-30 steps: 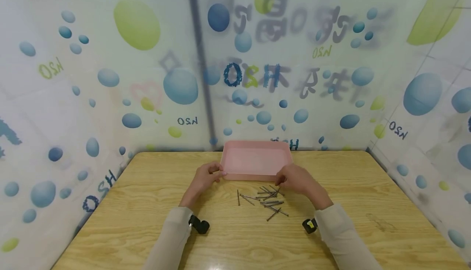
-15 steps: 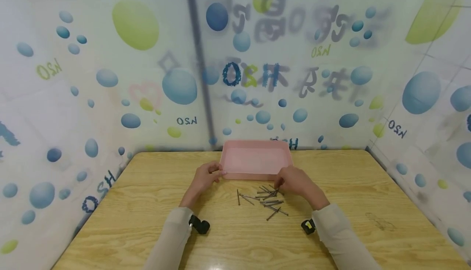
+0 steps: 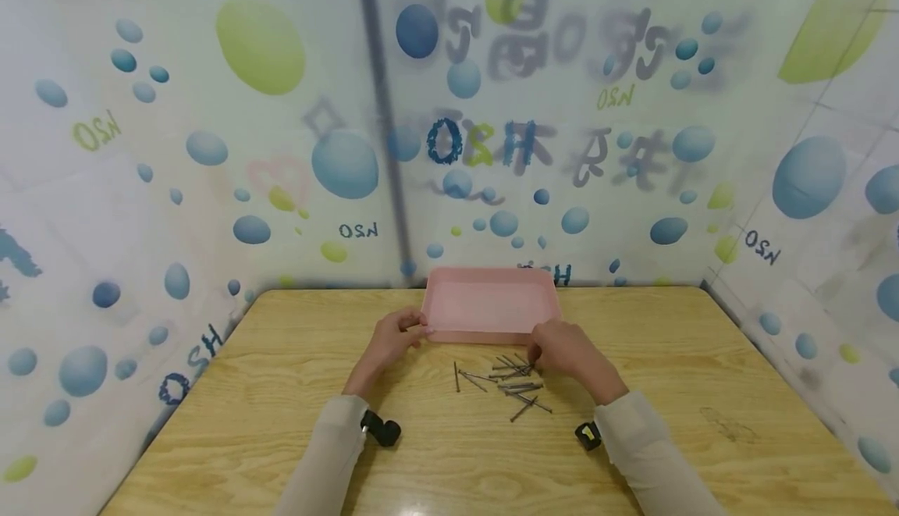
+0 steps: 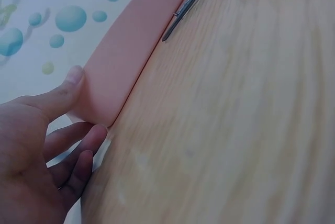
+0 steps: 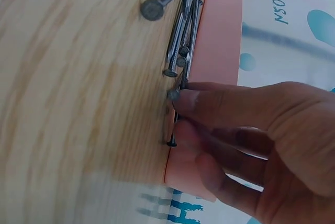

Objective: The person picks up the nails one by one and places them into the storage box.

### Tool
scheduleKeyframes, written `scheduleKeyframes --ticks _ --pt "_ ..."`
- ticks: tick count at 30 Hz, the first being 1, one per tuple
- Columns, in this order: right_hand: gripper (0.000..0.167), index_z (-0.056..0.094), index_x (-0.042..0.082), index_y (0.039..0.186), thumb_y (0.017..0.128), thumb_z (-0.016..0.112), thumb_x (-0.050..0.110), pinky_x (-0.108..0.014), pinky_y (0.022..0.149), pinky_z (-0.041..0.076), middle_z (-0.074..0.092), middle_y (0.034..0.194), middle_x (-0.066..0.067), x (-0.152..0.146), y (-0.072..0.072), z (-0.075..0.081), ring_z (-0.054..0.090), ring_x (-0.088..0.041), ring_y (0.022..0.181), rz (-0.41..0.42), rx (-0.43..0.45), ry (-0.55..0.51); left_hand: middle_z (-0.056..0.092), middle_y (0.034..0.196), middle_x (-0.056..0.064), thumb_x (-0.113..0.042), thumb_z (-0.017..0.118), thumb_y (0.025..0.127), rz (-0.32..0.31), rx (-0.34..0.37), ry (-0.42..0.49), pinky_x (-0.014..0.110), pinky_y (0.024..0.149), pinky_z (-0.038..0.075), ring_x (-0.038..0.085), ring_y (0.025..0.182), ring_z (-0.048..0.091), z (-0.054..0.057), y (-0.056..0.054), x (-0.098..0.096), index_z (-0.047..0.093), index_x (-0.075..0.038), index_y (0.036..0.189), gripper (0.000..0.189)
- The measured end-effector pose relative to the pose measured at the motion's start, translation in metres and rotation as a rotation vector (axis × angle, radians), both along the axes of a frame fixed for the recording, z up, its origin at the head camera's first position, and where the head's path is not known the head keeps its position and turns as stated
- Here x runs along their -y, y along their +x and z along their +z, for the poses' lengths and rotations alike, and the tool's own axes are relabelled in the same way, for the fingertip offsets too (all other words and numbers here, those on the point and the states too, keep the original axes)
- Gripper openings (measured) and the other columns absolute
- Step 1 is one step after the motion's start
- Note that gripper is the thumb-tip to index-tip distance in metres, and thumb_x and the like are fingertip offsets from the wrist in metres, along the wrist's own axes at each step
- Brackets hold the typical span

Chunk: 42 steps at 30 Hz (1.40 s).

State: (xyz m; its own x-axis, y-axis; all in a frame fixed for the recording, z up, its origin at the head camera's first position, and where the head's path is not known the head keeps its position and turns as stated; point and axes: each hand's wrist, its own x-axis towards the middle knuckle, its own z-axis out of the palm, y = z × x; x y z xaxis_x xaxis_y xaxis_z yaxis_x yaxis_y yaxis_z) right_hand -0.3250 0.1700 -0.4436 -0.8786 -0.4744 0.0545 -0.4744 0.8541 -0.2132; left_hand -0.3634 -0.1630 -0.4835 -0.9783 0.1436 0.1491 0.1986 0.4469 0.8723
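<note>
A shallow pink tray [image 3: 477, 338] lies at the far edge of the wooden table. My left hand [image 3: 391, 340] holds its near left corner; in the left wrist view the thumb lies on the tray wall [image 4: 123, 41], with the fingers bent at the lower corner. Just in front of the tray, metal nails [image 3: 520, 388] lie in a loose, crossing pile. At the pile's right side, my right hand [image 3: 569, 352] pinches a nail [image 5: 172, 95] between thumb and index finger, its head showing by the thumb tip. Most of that nail is hidden by the fingers.
A wooden table [image 3: 449, 453] spreads out before me. A patterned curtain [image 3: 492, 110] with blue and green spots hangs close behind the tray and along both sides. Two stray nails [image 3: 457, 377] lie left of the pile.
My right hand has come slightly nearer to me, its fingertips lower at the pile's right side. The left hand and the tray stay in place.
</note>
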Motion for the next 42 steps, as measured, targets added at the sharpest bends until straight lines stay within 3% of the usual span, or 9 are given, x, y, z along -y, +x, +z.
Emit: scheduleKeyframes --ticks 8,15,19,24,33,42 --pt "0.036 0.071 0.021 0.061 0.082 0.069 -0.008 -0.030 0.058 0.038 0.058 0.061 0.008 0.001 0.001 0.000 0.042 -0.011 0.059 -0.008 -0.021 0.026 0.076 0.115 0.011 -0.021 0.075 0.096 -0.043 0.007 -0.016 0.030 0.069 0.055 0.017 0.076 0.070 0.002 0.001 0.002 0.072 -0.012 0.105 0.014" --pt "0.037 0.064 0.019 0.057 0.082 0.068 -0.009 -0.030 0.056 0.034 0.046 0.057 0.008 0.003 0.004 0.001 0.036 -0.011 0.057 -0.015 -0.036 0.049 0.072 0.129 0.015 -0.021 0.074 0.097 -0.097 -0.001 -0.027 0.033 0.077 0.058 0.021 0.083 0.073 0.001 0.000 0.006 0.073 -0.010 0.121 0.027" --pt "0.046 0.050 0.022 0.052 0.081 0.067 -0.009 -0.028 0.053 0.027 0.030 0.055 0.009 0.003 0.005 0.003 0.027 -0.010 0.055 -0.008 -0.038 0.054 0.072 0.127 0.019 -0.020 0.074 0.097 -0.111 -0.016 -0.028 0.035 0.080 0.060 0.025 0.087 0.074 0.000 -0.001 0.007 0.072 -0.006 0.118 0.026" --pt "0.053 0.032 0.024 0.054 0.082 0.065 -0.009 -0.029 0.054 0.017 0.015 0.059 0.009 0.002 0.006 0.005 0.015 -0.011 0.057 0.007 -0.036 0.047 0.076 0.113 0.015 -0.021 0.074 0.097 -0.083 0.001 -0.025 0.031 0.077 0.056 0.020 0.085 0.072 0.000 0.000 0.006 0.072 -0.008 0.109 0.018" --pt "0.039 0.053 0.020 0.057 0.085 0.070 -0.001 -0.030 0.056 0.029 0.034 0.058 0.008 0.001 0.005 0.008 0.033 -0.011 0.057 -0.013 -0.004 0.038 0.077 0.102 0.006 -0.020 0.074 0.097 -0.041 0.043 -0.022 0.029 0.074 0.048 0.016 0.083 0.068 0.002 0.000 0.004 0.070 -0.013 0.103 0.010" --pt "0.023 0.067 0.016 0.070 0.088 0.072 0.002 -0.032 0.060 0.040 0.056 0.066 0.006 0.000 0.007 0.015 0.048 -0.013 0.062 -0.007 -0.050 0.030 0.075 0.096 0.004 -0.021 0.073 0.097 -0.036 0.060 -0.001 0.030 0.069 0.043 0.018 0.083 0.066 0.003 0.001 0.004 0.069 -0.012 0.102 0.011"
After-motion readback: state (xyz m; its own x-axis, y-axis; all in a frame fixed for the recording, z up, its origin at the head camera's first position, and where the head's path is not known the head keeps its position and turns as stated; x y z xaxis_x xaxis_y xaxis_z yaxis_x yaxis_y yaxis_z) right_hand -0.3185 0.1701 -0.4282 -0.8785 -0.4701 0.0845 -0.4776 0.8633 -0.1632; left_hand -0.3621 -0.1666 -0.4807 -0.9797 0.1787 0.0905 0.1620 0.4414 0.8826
